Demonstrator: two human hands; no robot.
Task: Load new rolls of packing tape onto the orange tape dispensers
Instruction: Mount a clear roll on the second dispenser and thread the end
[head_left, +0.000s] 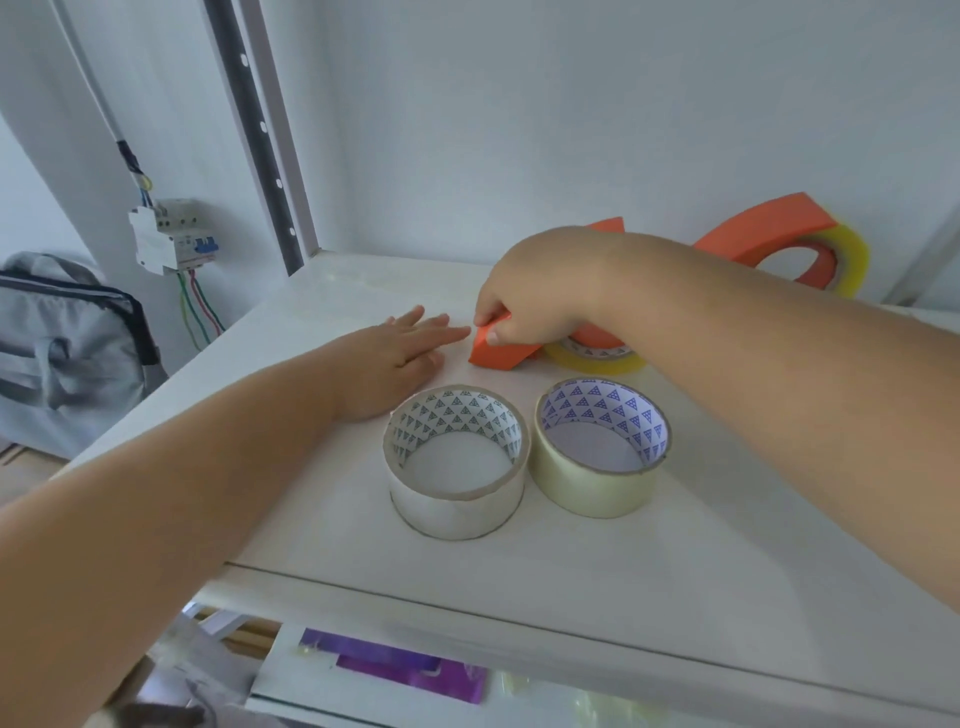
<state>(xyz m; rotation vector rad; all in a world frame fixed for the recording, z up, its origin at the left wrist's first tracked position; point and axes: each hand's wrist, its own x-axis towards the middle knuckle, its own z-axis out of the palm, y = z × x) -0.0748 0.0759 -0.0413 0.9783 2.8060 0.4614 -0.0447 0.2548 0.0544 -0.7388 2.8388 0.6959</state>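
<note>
Two tape rolls stand side by side on the white shelf (311, 519): a white roll (457, 499) on the left and a clear yellowish roll (597, 483) on the right. Behind them lies an orange tape dispenser (498, 353) loaded with yellowish tape (597, 361). My right hand (535, 291) grips the near end of this dispenser. My left hand (400, 358) lies flat on the shelf, fingers straight, fingertips almost at the dispenser's end. A second orange dispenser (763, 228) with yellow tape leans against the back wall at the right.
A metal shelf post (260, 135) rises at the back left. Beyond it are a circuit breaker (171, 236) with coloured wires and a grey bag (67, 353). A lower shelf holds a purple packet (395, 670).
</note>
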